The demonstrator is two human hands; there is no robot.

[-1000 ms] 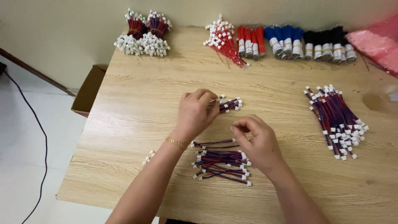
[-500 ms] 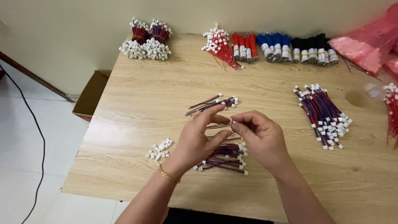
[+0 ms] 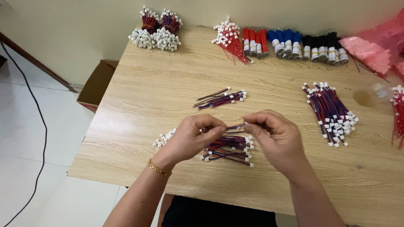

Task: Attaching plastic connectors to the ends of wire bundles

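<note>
Wire lead (image 3: 235,125) pinched between both hands, right above the pile on the table.

Left hand (image 3: 191,138) has its fingers curled in and grips one end of the lead, right hand (image 3: 275,136) is closed the same way on the other end, so the little red-and-blue piece sits stretched between the fingertips over the table (image 3: 160,92). Under the hands lies a loose pile (image 3: 229,149) of the same leads with white plugs, and a few white connectors (image 3: 163,138) sit just left of the left hand. A smaller bunch (image 3: 221,98) lies a bit further back. Off to the right is a bigger heap (image 3: 330,111), and along the far edge are bundles (image 3: 294,42) in red, blue and black, plus two tied bunches (image 3: 155,29) at the corner. A cardboard box (image 3: 99,84) is on the floor to the left.
</note>
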